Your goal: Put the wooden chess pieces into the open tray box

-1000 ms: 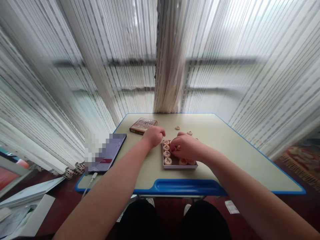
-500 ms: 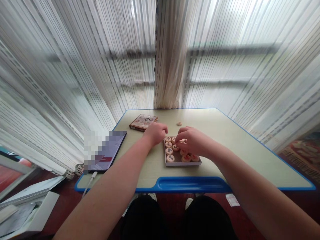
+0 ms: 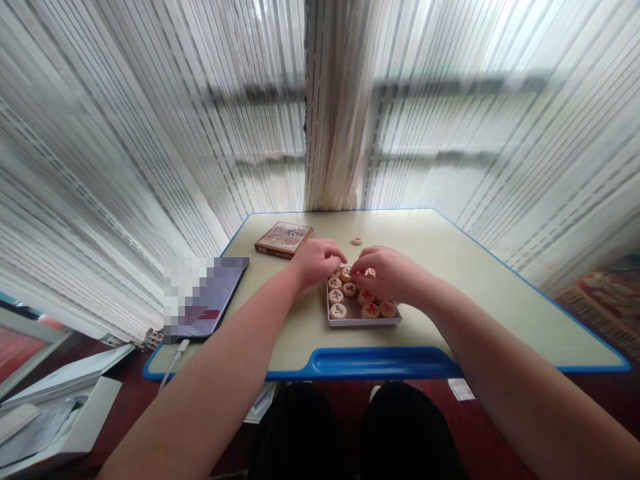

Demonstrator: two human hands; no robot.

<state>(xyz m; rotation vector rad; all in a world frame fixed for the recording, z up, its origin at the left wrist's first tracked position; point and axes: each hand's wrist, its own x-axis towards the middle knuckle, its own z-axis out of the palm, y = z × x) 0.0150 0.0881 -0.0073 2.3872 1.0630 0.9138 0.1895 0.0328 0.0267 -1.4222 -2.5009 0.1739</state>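
Note:
A shallow grey box [image 3: 364,321] lies on the desk [image 3: 450,280] in front of me, holding several round wooden chess pieces [image 3: 339,311] with black or red characters. My left hand [image 3: 317,260] rests curled at the box's far left corner, its fingertips on the pieces there. My right hand [image 3: 387,272] hovers over the far half of the box, fingers pinched on a small piece at its fingertips. One loose piece [image 3: 357,241] lies on the desk beyond the hands.
The brown box lid [image 3: 284,239] lies at the far left of the desk. A dark tablet [image 3: 210,297] with a cable overhangs the left edge. White pleated curtains hang close behind. A blue pencil groove [image 3: 375,362] runs along the near edge. Papers lie on the floor at left.
My right hand has drawn back from the near pieces to the far half of the box, uncovering more pieces. My left hand has slid onto the box's corner. One loose desk piece is gone.

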